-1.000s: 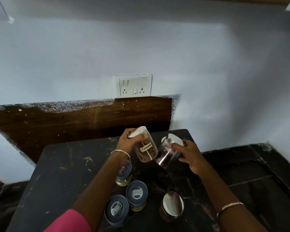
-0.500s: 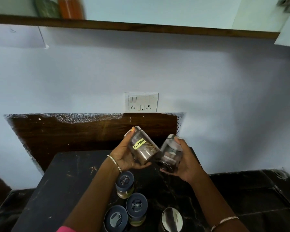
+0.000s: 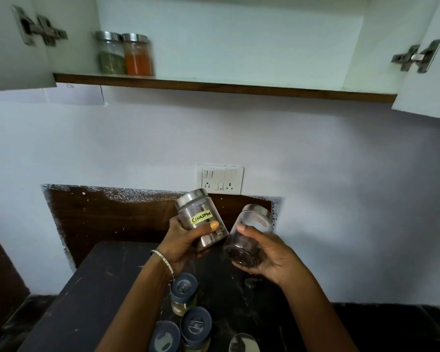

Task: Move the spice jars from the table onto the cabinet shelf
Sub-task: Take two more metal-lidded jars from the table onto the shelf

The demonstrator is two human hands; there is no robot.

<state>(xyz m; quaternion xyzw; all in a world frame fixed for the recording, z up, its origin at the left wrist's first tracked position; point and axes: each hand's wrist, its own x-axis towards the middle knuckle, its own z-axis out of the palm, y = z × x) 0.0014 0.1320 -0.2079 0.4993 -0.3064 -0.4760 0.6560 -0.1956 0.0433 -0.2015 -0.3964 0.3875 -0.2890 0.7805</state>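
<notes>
My left hand (image 3: 186, 240) is wrapped round the jar with the yellow label (image 3: 201, 219), with my thumb on its front. This jar has a shiny lid and leans to the left. My right hand (image 3: 269, 257) grips the clear jar (image 3: 249, 235) from below, and it leans to the right. The 2 jars are just beside each other low down, and I cannot tell if they touch. Both are up in the air above the dark tabletop (image 3: 107, 288). Under my arms, 3 blue-lid jars (image 3: 184, 288) stand on the tabletop, near 1 shiny-lid jar (image 3: 243, 344). A white switch plate (image 3: 220, 179) is on the wall. High up, the cabinet shelf (image 3: 239, 87) holds a green jar (image 3: 110, 55) and an orange jar (image 3: 137, 55), side by side at its left end.
</notes>
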